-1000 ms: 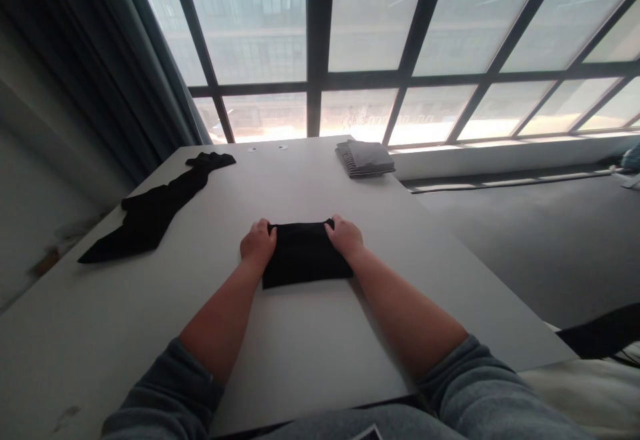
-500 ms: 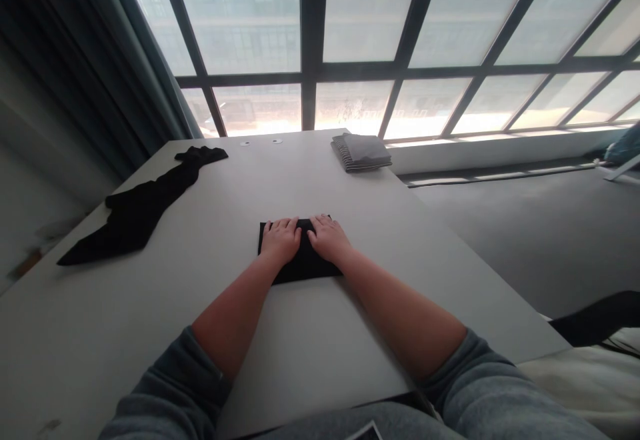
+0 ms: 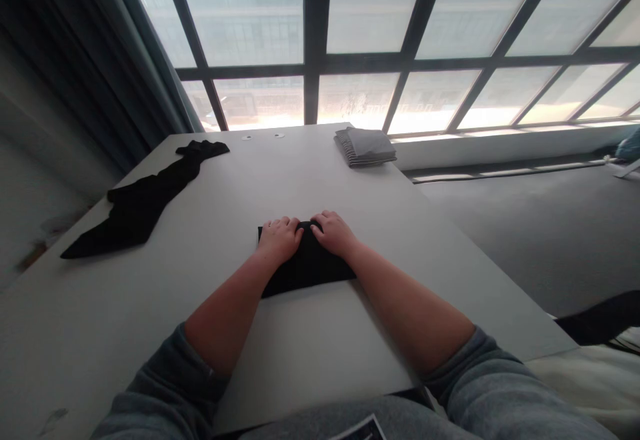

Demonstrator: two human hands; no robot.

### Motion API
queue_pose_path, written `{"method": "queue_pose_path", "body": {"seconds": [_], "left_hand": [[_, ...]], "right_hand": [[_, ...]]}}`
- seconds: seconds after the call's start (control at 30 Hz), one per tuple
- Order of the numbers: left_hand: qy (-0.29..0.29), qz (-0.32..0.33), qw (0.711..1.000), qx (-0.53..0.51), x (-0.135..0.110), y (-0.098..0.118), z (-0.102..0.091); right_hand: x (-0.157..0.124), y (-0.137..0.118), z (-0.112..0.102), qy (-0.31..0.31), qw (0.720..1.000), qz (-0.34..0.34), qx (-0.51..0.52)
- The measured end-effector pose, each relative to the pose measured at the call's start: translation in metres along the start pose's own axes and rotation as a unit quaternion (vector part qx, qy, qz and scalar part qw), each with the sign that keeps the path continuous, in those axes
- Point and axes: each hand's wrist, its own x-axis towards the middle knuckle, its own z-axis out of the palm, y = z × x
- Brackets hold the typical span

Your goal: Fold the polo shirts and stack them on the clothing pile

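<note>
Snugly, left hand [image 3: 281, 240] and right hand [image 3: 334, 235] curled on folded black cloth [image 3: 306, 268], black garment [image 3: 145, 205] and grey stack [image 3: 365, 147] beyond.

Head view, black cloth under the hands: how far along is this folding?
Done: a folded grey stack with striped edges sits at the far end of the white table. In hand: the left hand and right hand press on a folded black cloth. Left: a long black cloth lies unfolded on the table's left side.
</note>
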Motion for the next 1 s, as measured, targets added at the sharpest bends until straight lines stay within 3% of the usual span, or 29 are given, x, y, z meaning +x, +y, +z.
{"method": "queue_pose_path", "body": {"seconds": [0.27, 0.43, 0.53, 0.87, 1.0], "left_hand": [[-0.004, 0.003, 1.000, -0.012, 0.005, -0.005, 0.004], [-0.007, -0.029, 0.997, -0.064, 0.012, -0.013, 0.011], [-0.007, -0.025, 0.997, -0.077, 0.013, -0.015, 0.009], [-0.001, -0.016, 0.999, -0.034, 0.003, -0.004, -0.003], [-0.014, -0.029, 0.999, -0.019, 0.004, -0.003, -0.003]], "right_hand": [[0.005, 0.013, 0.013, 0.020, 0.997, -0.033, 0.062], [0.008, 0.024, 0.020, 0.082, 0.996, 0.040, 0.005], [0.008, 0.027, 0.022, 0.077, 0.995, 0.066, -0.018], [0.009, 0.025, 0.026, 0.074, 0.997, -0.008, -0.009], [0.008, 0.022, 0.020, 0.042, 0.999, -0.022, 0.014]]}}
